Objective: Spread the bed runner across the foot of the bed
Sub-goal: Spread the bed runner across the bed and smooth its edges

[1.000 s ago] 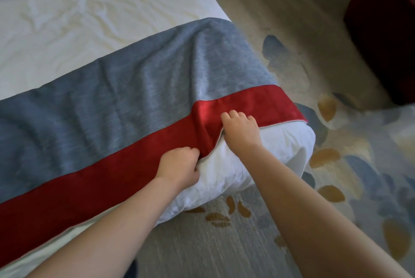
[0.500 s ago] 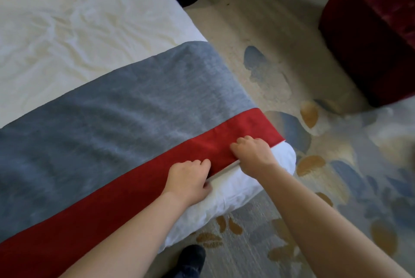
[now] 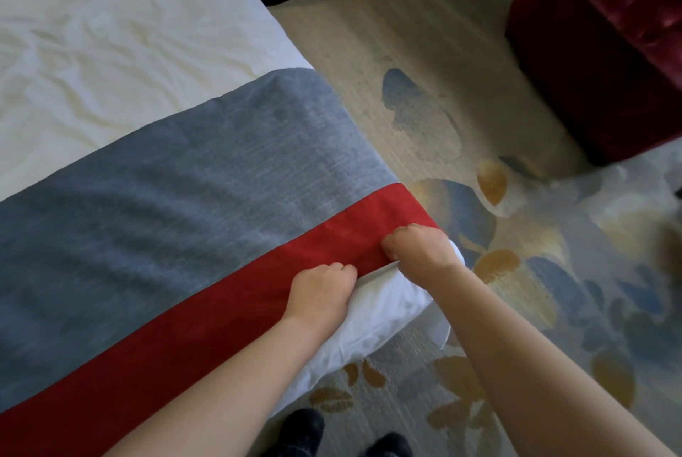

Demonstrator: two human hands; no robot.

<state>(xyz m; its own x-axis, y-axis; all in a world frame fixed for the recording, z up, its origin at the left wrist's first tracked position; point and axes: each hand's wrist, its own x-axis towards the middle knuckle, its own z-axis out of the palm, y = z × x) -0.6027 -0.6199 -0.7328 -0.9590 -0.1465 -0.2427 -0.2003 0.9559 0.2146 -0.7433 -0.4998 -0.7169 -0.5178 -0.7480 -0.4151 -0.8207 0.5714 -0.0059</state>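
Runner (image 3: pixel 166 198) lies across the foot of the bed (image 3: pixel 110 32), left hand (image 3: pixel 321 290) and right hand (image 3: pixel 420 250) clenching its red hem (image 3: pixel 221 312) near the corner, seemingly to pull it taut.

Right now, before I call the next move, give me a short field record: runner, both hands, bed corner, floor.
bed runner: grey, lies across the foot of the bed, reaches the side edge, faint ripples
red band: runs along the runner's near edge
left hand: grips the band's edge
right hand: grips the same edge, nearer the corner
duvet: white, corner bulges out under both hands
carpet: patterned, beside the bed
armchair: dark red, apart from the bed
feet: dark footwear, at the bed's corner
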